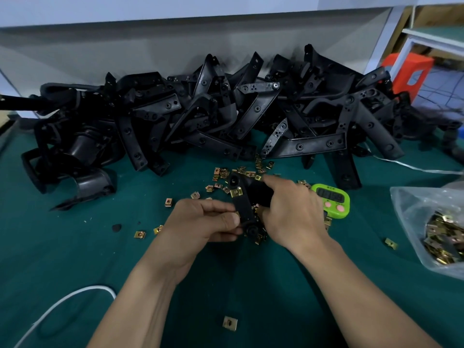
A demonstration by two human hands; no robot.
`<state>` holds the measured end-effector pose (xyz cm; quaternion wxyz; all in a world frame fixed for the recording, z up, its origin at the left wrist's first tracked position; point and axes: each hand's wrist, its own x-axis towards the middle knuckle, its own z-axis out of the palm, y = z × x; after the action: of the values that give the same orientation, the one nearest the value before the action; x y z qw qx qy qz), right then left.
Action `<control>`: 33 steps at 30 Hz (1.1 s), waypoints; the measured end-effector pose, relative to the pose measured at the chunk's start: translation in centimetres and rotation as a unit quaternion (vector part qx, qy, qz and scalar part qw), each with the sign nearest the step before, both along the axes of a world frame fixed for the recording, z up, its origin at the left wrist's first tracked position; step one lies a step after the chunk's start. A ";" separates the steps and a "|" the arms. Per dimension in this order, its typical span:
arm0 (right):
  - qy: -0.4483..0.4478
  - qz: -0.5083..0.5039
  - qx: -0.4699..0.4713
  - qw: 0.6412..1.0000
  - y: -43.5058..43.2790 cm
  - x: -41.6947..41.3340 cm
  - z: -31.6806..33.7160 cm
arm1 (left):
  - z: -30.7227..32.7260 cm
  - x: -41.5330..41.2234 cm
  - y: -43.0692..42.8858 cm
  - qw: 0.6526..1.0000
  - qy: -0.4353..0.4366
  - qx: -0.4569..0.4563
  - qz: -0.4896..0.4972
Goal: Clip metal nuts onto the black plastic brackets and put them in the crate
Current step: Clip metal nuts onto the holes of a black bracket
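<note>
Black bracket (243, 209) up between both hands, one brass nut (236, 192) clipped on its arm just beyond the left thumb. Left hand (200, 222) pinches the bracket's near end, thumb over fingers; right hand (293, 212) curls round its other arm, forefinger stretched forward. Loose nuts (221, 173) lie scattered past the fingertips, green timer (332, 199) just beyond the right knuckles, bracket pile (200, 114) farther out.

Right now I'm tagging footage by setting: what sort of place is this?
Probably a small-factory assembly bench: a heap of black plastic brackets on a green table, loose metal nuts and a bag of more, a green timer, and the left hand and right hand gripping one bracket.
</note>
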<state>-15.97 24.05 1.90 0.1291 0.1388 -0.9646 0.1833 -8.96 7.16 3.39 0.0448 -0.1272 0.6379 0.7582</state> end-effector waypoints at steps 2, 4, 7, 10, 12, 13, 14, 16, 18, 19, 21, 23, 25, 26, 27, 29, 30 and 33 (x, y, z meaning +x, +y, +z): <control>-0.015 -0.002 -0.013 1.000 0.0 -0.1 0.0 | 0.0 -0.1 -0.1 1.000 -0.002 0.005 -0.002; -0.023 -0.003 -0.023 0.999 0.0 -0.2 0.1 | 0.0 -0.1 -0.1 1.000 -0.005 0.012 0.001; -0.023 0.000 -0.018 1.000 0.1 -0.3 0.3 | -0.2 -0.1 0.4 1.000 -0.011 0.013 -0.004; -0.010 -0.005 0.003 1.000 0.2 -0.2 0.5 | -0.3 -0.1 1.1 1.000 -0.003 -0.001 0.011; 0.007 -0.009 0.024 1.000 0.2 -0.2 0.7 | -0.3 0.0 1.3 1.000 0.005 -0.006 0.009; 0.014 -0.011 0.032 0.999 0.2 -0.1 0.8 | -0.4 0.0 1.4 1.000 0.007 -0.001 0.007; 0.022 -0.012 0.036 0.999 0.2 0.0 0.9 | -0.4 0.1 1.6 1.000 0.006 0.007 0.008; 0.037 -0.010 0.044 0.998 0.0 0.2 0.9 | -0.5 0.1 1.8 1.000 0.005 0.016 0.007; 0.045 -0.008 0.043 0.998 -0.1 0.3 0.8 | -0.6 0.1 2.0 1.000 0.006 0.020 0.013; 0.044 -0.008 0.038 0.998 -0.2 0.3 0.7 | -0.6 0.1 2.0 1.000 0.008 0.017 0.019; 0.032 -0.002 0.031 0.999 -0.2 0.4 0.6 | -0.8 0.3 2.2 1.000 0.015 0.007 0.024; 0.020 0.003 0.025 0.999 -0.3 0.4 0.6 | -0.7 0.3 2.2 0.999 0.024 0.003 0.027; 0.013 0.001 0.007 1.000 -0.3 0.3 0.7 | -0.5 0.0 2.1 0.999 0.024 0.025 0.025; 0.010 -0.003 -0.009 1.000 -0.3 0.3 0.7 | -0.3 -0.2 1.9 0.999 0.016 0.047 0.021; 0.008 -0.006 -0.023 1.000 -0.2 0.3 0.9 | -0.1 -0.4 1.6 0.998 0.007 0.069 0.015; 0.006 -0.007 -0.036 0.999 -0.1 0.3 1.2 | 0.1 -0.6 1.2 0.995 0.004 0.096 -0.010; 0.006 -0.005 -0.036 0.999 0.0 0.3 1.3 | 0.2 -0.5 1.1 0.995 0.009 0.099 -0.023; 0.001 0.007 -0.035 0.999 -0.2 0.8 1.6 | 0.3 -0.1 1.8 0.993 0.039 0.105 -0.030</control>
<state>-15.16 23.90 3.48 0.1335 0.1409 -0.9565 0.2180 -9.01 8.95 3.74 0.0560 -0.0733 0.5592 0.8239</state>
